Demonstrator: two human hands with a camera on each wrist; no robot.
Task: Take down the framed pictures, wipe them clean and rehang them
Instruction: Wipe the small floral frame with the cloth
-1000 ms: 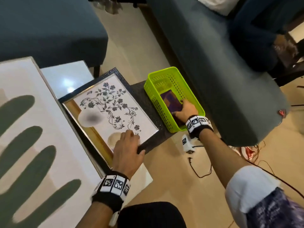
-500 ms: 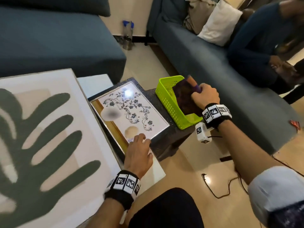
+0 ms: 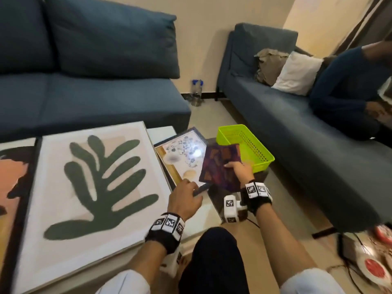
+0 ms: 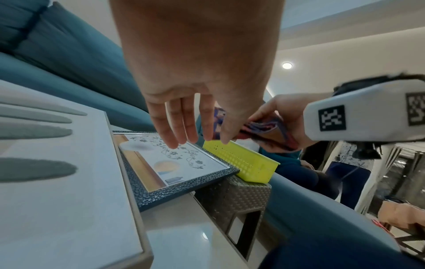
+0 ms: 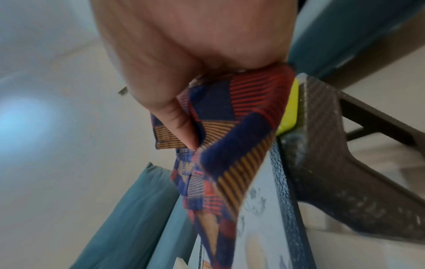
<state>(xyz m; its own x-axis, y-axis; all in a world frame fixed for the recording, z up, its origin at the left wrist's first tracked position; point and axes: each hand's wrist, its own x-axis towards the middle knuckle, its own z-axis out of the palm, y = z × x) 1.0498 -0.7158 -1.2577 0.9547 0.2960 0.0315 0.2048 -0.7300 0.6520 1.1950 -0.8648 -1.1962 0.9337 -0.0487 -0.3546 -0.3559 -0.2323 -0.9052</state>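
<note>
A small floral picture [image 3: 182, 153] in a dark pebbled frame lies flat, partly on the white table and partly on a woven stool [image 4: 232, 196]. My right hand [image 3: 239, 170] grips a folded purple, red and orange patterned cloth [image 3: 220, 166] over the picture's right side. In the right wrist view my thumb pinches the cloth [image 5: 230, 145] just above the frame's edge [image 5: 282, 200]. My left hand [image 3: 186, 196] is at the picture's near corner. Its fingers [image 4: 184, 131] hang straight just above the glass and hold nothing.
A large leaf picture [image 3: 91, 183] and another framed picture [image 3: 12, 166] lie flat on the left. A lime green basket [image 3: 244, 145] stands on the stool. Blue sofas stand behind and to the right, with a person [image 3: 343, 88] seated there. A bottle [image 3: 197, 92] and cables lie on the floor.
My right hand lifted the cloth out of the green basket and carried it left over the floral picture. My left hand rose off the frame. The head view tilted up.
</note>
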